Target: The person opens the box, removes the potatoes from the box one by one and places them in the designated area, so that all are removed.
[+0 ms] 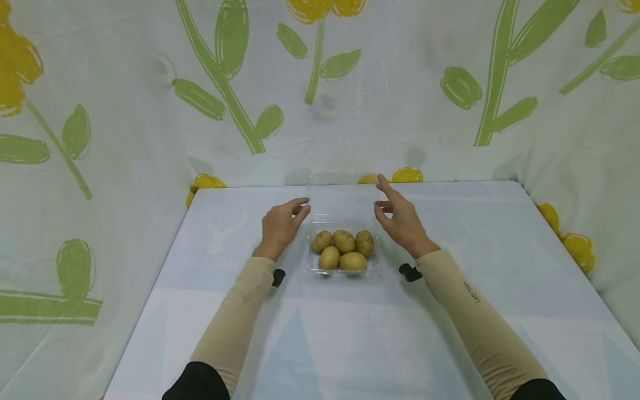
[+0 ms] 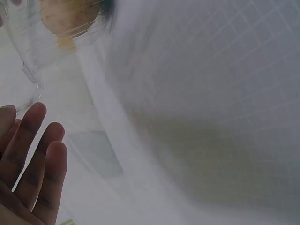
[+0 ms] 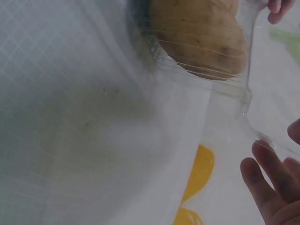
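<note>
Hands at lid, five potatoes head-view-only

A pale table with 1 clear container on it.
From where I stand, the white table fills the lower middle of the frame, its far edge running straight across near the centre and its sides spreading towards the bottom corners; light blue triangles mark its top, and just below the frame's centre sits the see-through plastic container, its lid raised at the far side.
</note>
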`<state>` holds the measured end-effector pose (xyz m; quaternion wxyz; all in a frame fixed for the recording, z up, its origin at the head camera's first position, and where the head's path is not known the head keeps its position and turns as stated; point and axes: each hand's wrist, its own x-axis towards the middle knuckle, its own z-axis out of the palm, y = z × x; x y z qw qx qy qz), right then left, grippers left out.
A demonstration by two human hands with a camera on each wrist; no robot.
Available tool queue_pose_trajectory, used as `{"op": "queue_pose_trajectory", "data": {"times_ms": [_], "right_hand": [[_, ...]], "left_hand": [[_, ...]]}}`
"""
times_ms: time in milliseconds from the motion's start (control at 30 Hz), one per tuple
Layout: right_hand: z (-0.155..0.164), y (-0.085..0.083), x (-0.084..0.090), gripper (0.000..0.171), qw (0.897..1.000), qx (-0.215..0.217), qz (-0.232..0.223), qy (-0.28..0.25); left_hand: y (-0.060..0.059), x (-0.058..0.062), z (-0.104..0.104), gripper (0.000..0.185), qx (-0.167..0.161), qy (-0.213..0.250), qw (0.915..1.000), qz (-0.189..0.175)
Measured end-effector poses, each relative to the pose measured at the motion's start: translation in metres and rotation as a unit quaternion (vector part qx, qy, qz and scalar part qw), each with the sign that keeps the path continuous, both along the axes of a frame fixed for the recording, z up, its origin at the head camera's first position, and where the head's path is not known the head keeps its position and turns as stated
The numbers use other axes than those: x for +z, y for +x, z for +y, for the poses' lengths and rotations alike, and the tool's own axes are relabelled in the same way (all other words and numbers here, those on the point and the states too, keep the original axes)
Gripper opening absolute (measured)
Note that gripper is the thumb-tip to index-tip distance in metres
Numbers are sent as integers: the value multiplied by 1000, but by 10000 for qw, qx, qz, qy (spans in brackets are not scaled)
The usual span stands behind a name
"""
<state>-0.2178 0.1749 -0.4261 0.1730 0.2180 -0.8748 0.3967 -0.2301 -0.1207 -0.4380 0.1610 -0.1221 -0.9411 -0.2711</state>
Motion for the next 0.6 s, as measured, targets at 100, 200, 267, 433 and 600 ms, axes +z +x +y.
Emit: {"op": "queue_pose_trajectory", "data": {"times_ms": [100,200,267,433,600], "right_hand": [[0,1,-4,73,9997,-16,-206,87],[-1,1,-7,71,9988,-79,-448,189],[-1,2,-7,69,9977,-84,-633,225],[-1,6,-8,63,9918,-73,-1203,424],[-1,9,-10,62,9835,-120,-1748,450]], "left_hand": [[1,-1,1,33,6,27,9999,-128],[2,-1,2,33,-10,30,9997,-233],[2,0,2,33,-15,0,9993,-370],[3,-2,4,36,18,-47,9967,-808],[1,-4,5,39,26,18,9953,-969]]}}
